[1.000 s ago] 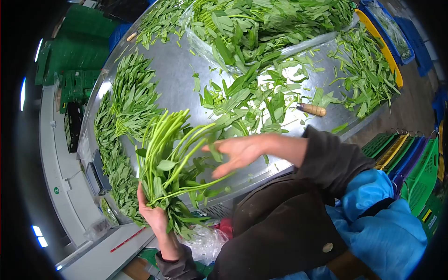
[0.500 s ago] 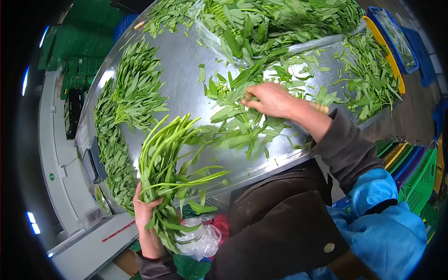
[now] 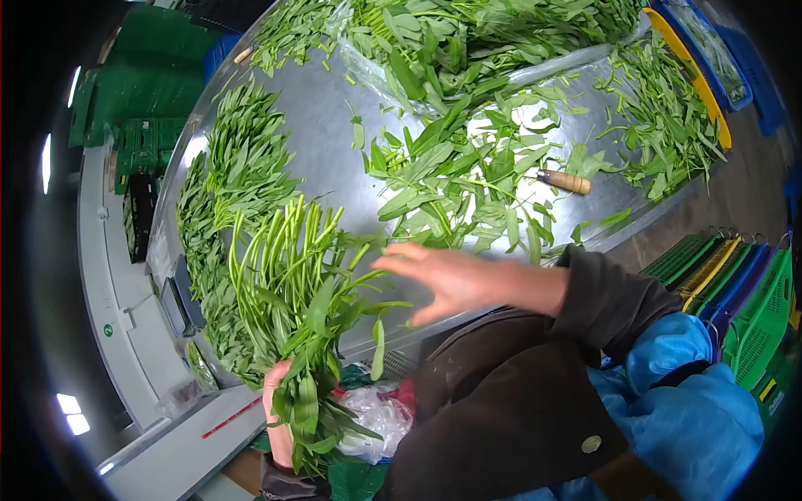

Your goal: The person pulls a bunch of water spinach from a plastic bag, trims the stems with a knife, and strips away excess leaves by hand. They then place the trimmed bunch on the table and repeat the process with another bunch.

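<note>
My left hand [image 3: 277, 397] is closed around the leafy part of a bunch of water spinach [image 3: 305, 309], whose pale cut stems point up and away from me. A few stems and one leaf stick out at the bunch's right side. Just right of those stems is my right hand [image 3: 455, 280], blurred by motion, fingers spread and nothing in it. Loose leafy stems [image 3: 459, 179] lie scattered on the metal table [image 3: 334, 142] beyond it. A wooden-handled knife [image 3: 566, 181] rests at their right, its blade mostly out of sight.
At the back, a large pile of greens [image 3: 501, 37] lies on clear plastic. Laid bunches [image 3: 242, 159] line the table's left edge. More loose greens [image 3: 668, 125] are at the right by a yellow crate rim [image 3: 689, 75]. Coloured crates [image 3: 735, 301] stand at lower right.
My right hand has left the loose leaves and come back toward the bunch, its fingers opening. The knife now shows uncovered. In my left hand the bunch has turned slightly, its stems more upright.
</note>
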Motion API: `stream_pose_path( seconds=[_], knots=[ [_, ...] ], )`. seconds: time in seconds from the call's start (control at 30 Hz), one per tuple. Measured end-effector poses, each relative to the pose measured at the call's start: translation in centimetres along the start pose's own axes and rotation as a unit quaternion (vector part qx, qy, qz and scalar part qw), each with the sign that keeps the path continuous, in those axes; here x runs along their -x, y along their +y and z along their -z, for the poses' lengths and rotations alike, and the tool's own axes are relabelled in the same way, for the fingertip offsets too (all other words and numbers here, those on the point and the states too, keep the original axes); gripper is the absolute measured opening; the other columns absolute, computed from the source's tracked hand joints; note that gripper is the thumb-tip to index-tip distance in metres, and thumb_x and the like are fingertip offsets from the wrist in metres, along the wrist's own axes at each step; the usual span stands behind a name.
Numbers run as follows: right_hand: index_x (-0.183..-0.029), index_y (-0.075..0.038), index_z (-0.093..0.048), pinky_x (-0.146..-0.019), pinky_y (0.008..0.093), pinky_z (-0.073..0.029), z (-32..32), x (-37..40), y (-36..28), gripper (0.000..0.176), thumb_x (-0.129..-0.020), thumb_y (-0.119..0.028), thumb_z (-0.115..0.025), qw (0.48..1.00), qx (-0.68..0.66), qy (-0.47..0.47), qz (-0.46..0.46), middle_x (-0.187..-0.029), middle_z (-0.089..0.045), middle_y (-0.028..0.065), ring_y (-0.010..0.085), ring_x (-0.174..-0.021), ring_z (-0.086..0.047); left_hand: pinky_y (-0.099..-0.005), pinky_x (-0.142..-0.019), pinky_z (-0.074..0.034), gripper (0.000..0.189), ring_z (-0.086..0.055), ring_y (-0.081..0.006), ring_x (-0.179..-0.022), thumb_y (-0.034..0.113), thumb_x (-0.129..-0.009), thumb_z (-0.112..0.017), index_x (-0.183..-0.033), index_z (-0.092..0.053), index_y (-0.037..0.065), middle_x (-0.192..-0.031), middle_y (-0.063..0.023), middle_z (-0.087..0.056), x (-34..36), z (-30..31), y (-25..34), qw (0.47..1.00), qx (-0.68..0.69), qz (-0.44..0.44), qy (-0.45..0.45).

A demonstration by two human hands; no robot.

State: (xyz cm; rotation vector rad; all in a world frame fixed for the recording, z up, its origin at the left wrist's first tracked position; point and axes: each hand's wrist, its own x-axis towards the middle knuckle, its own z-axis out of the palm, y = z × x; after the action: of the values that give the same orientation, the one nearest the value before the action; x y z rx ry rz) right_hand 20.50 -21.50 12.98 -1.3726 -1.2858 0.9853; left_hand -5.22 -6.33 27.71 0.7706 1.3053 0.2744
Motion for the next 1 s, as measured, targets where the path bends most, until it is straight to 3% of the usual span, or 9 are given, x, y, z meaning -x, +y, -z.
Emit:
stream_pose_path(
  seconds=[0.13,0.2,0.27,0.37,0.43,0.57,0.73,0.9,1.0],
  knots=[
    [-0.114,-0.009,-0.057,-0.077,0.0375,-0.053,-1.7,-0.8,-1.6,0.039,-0.077,-0.017,-0.068,0.972,0.131,0.079,0.179,-0.122,-0.051,0.0139,0.0281,-0.096,-0.061,-0.0261,-0.052,-0.051,0.016,-0.061,-0.0162,-0.057,0.01,-0.084,-0.052,-0.084,-0.065,0.0,-0.075,-0.0085,-0.066,-1.7,2.6,-2.5,0.999,-0.019,-0.037,-0.019],
    [-0.108,-0.009,-0.059,-0.068,0.0321,-0.054,-2.4,-1.1,0.3,0.027,-0.082,-0.013,-0.061,0.971,0.136,0.086,0.175,-0.109,-0.059,0.0113,0.0191,-0.083,-0.065,-0.025,-0.049,-0.05,0.016,-0.06,-0.0152,-0.055,0.009,-0.083,-0.052,-0.082,-0.065,0.0,-0.072,-0.0085,-0.066,-1.0,1.7,-4.5,0.95,-0.17,-0.262,0.021],
    [-0.112,-0.007,-0.06,-0.06,0.0258,-0.051,-1.9,-1.9,2.1,0.026,-0.089,-0.015,-0.055,0.931,-0.355,0.079,0.011,-0.107,-0.06,0.0051,0.011,-0.076,-0.062,-0.0243,-0.048,-0.05,0.017,-0.06,-0.014,-0.054,0.009,-0.083,-0.051,-0.082,-0.065,-0.002,-0.072,-0.0088,-0.065,-0.2,0.4,-3.6,0.993,-0.047,-0.106,0.004],
    [-0.118,-0.001,-0.057,-0.063,0.0228,-0.05,5.2,-1.5,3.3,0.03,-0.092,-0.016,-0.053,0.872,-0.427,0.118,-0.21,-0.099,-0.062,0.0044,0.0086,-0.077,-0.061,-0.025,-0.051,-0.05,0.022,-0.061,-0.0152,-0.056,0.008,-0.083,-0.051,-0.093,-0.064,-0.006,-0.074,-0.0089,-0.066,-1.6,3.3,-4.1,0.996,-0.006,0.076,-0.037],
    [-0.13,0.003,-0.047,-0.067,0.0238,-0.05,6.9,-1.6,4.7,0.05,-0.09,-0.024,-0.062,0.951,-0.125,0.2,-0.201,-0.113,-0.06,0.0095,0.0116,-0.076,-0.061,-0.0256,-0.054,-0.051,0.023,-0.062,-0.0162,-0.059,0.008,-0.083,-0.051,-0.095,-0.064,-0.007,-0.077,-0.0099,-0.066,0.1,-1.1,-4.0,0.999,-0.006,0.054,-0.005],
    [-0.145,-0.003,-0.021,-0.071,0.0295,-0.052,4.0,-1.7,0.6,0.096,-0.074,-0.031,-0.079,0.973,-0.154,0.02,-0.17,-0.134,-0.044,0.025,0.0156,-0.077,-0.062,-0.0287,-0.068,-0.053,0.028,-0.065,-0.0197,-0.073,0.007,-0.081,-0.051,-0.103,-0.062,-0.008,-0.092,-0.0153,-0.066,-0.3,-0.7,-4.4,0.998,-0.009,0.053,-0.045],
    [-0.125,-0.003,-0.052,-0.048,0.0246,-0.051,3.8,-4.6,3.3,0.038,-0.089,-0.012,-0.057,0.925,-0.288,0.138,-0.206,-0.093,-0.067,0.0107,0.0113,-0.055,-0.059,-0.0293,-0.07,-0.053,0.029,-0.065,-0.0203,-0.076,0.006,-0.081,-0.051,-0.104,-0.061,-0.008,-0.095,-0.016,-0.066,-0.9,-0.8,-3.9,0.994,0.003,0.082,-0.071],
    [-0.119,-0.005,-0.06,-0.051,0.0248,-0.051,11.6,-3.0,6.0,0.032,-0.088,-0.015,-0.06,0.942,-0.067,0.196,-0.266,-0.08,-0.062,0.005,0.0113,-0.056,-0.059,-0.03,-0.071,-0.053,0.03,-0.065,-0.0209,-0.078,0.006,-0.08,-0.052,-0.105,-0.06,-0.008,-0.097,-0.0167,-0.065,-0.8,-0.8,-3.8,0.992,0.022,0.095,-0.084],
    [-0.113,-0.014,-0.065,-0.053,0.0262,-0.05,8.7,-1.9,1.5,0.029,-0.084,-0.014,-0.065,0.987,0.07,0.145,0.008,-0.082,-0.058,0.0042,0.01,-0.064,-0.059,-0.0304,-0.072,-0.053,0.031,-0.065,-0.0213,-0.079,0.005,-0.08,-0.052,-0.106,-0.06,-0.008,-0.099,-0.0172,-0.065,-1.1,-0.6,-3.9,0.989,0.028,0.106,-0.095]
  ],
)
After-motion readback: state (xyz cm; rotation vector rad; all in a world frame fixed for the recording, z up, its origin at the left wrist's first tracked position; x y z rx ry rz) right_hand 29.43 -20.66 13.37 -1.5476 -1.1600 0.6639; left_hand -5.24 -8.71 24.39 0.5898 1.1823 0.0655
